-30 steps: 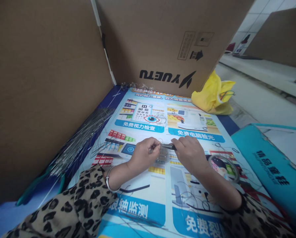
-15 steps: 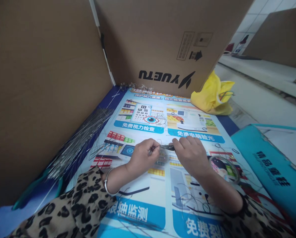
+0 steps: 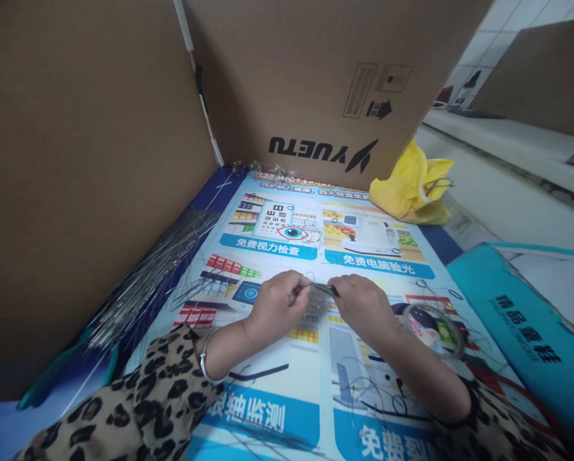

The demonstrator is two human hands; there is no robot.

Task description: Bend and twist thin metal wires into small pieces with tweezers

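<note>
Silvery thin wire [image 3: 311, 277], curved into a small loop, shows at the fingertips of our left hand [image 3: 277, 299], over the middle of a blue-and-white printed poster [image 3: 324, 358] on a blue-covered worktop [image 3: 220, 197]. Our left grip is pinched on it, thumb against curled fingers, with something small, dark and shiny between them that we cannot make out. Our right hand [image 3: 364, 302] has its grip clenched around the dark end of a slim metal tool, seemingly pliers [image 3: 323, 289]; the tip points left, towards the wire, and we cannot tell whether it bites.

We judge the wire to be very light and springy, stiff enough to keep a bend yet easily kinked, and apt to roll between smooth fingertips. It seems best taken close beside the bend. The pliers look rigid, probably slick along the bare metal, so the dark end is the surer hold.

To our left, a sheaf of straight grey metal wires [image 3: 147, 275] lies beside a tall brown cardboard panel [image 3: 90, 160]. A clear ring-shaped roll, perhaps tape [image 3: 459, 339], lies near our right wrist, with a crumpled yellow bag [image 3: 407, 192] beyond it and a turquoise printed cardboard box [image 3: 489, 301] further right.
</note>
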